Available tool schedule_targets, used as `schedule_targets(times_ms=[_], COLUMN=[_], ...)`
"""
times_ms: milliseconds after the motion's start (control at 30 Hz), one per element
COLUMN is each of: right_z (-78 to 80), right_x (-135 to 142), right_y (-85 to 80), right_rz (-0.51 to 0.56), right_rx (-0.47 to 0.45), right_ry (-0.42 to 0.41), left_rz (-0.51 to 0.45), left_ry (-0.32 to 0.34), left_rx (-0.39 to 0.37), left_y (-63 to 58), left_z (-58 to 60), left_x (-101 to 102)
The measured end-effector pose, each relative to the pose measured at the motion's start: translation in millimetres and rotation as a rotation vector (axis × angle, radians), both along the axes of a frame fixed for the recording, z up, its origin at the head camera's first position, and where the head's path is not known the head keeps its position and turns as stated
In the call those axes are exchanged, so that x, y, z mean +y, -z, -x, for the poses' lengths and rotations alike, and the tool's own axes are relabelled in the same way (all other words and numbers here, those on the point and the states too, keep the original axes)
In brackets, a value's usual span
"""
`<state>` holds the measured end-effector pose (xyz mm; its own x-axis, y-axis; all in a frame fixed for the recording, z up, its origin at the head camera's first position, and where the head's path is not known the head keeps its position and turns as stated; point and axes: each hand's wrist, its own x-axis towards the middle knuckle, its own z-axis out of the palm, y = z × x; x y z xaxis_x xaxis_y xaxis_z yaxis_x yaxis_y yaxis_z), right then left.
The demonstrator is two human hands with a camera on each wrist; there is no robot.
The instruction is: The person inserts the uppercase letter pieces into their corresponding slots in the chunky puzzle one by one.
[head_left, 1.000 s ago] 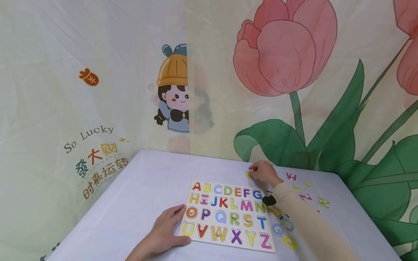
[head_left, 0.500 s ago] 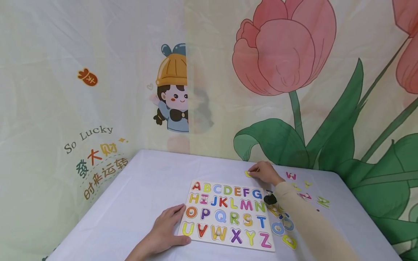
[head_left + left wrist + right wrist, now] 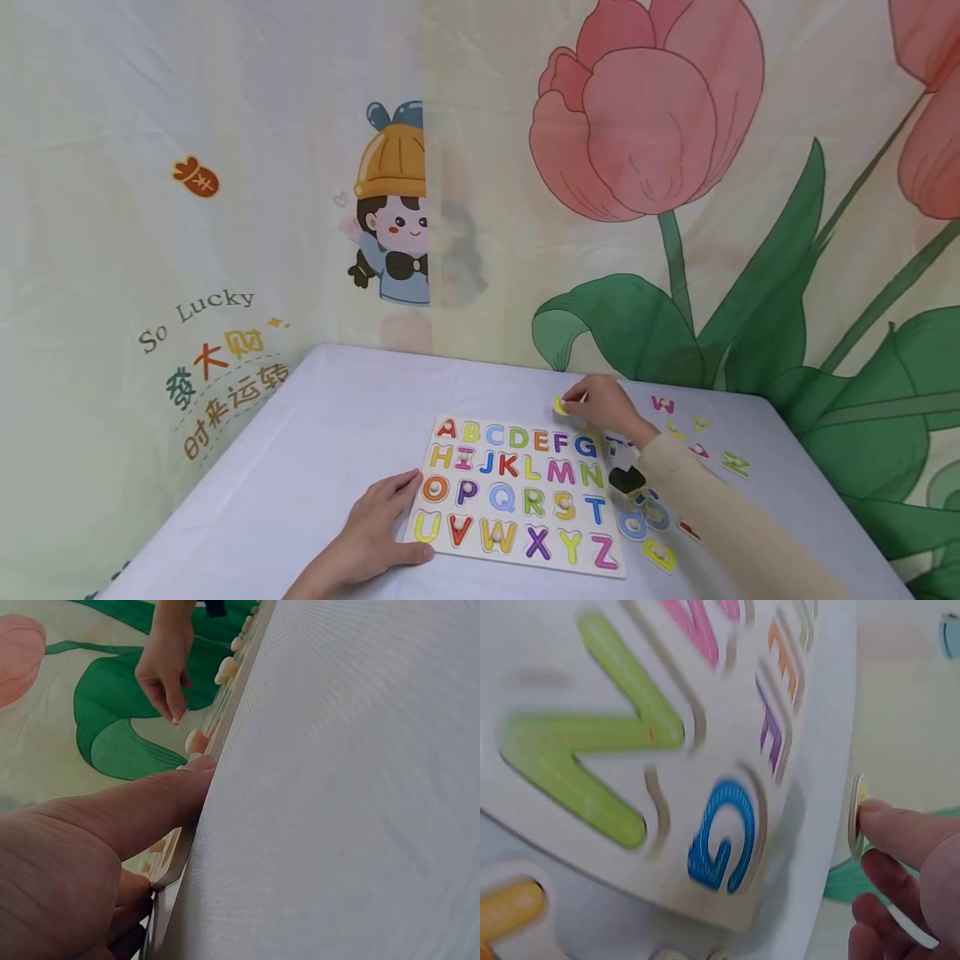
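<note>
At the left, the bare left hand (image 3: 375,521) lies along the edge of a pale, flat wooden alphabet board (image 3: 480,481) on the white cloth-covered tabletop (image 3: 345,442), its fingers extended and grasping nothing. If that contact slackens, a push on the board could slide it over the smooth-looking cloth. Farther right, beyond the board's far edge, the bare right hand (image 3: 606,406) pinches a small yellow letter piece (image 3: 559,406) between thumb and fingers; its letter cannot be told. The narrow hold could let the piece twist or drop. At far right, the beige sleeve (image 3: 738,517) passes above scattered pieces, including a light-blue ring-shaped piece (image 3: 632,525), a magenta zigzag piece (image 3: 662,405) and a green zigzag piece (image 3: 737,463); a low sweep of the arm might drag some of them.

The board serves as the container. Left to right, knobs mark seated pieces: the orange O (image 3: 435,489), red V (image 3: 460,530), magenta I (image 3: 463,457), purple P (image 3: 467,492), yellow-orange W (image 3: 497,536), green R (image 3: 533,502) and orange S (image 3: 563,505). At the right side, the green N recess (image 3: 607,735) and blue G recess (image 3: 727,796) show no knob and appear unfilled.
</note>
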<state>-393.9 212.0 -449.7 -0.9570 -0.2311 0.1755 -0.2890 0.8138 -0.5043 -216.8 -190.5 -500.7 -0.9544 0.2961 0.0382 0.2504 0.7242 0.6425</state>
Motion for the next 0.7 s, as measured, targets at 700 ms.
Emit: schedule_targets(times_ms=[700], right_z=[-103.7], right_x=[-95.5], right_y=[-15.5], right_rz=[0.031], right_rx=[0.017], right_ry=[-0.129], left_rz=[-0.003], left_ry=[0.018], left_rx=[0.006], left_y=[-2.2], left_z=[-0.1], left_x=[-1.7])
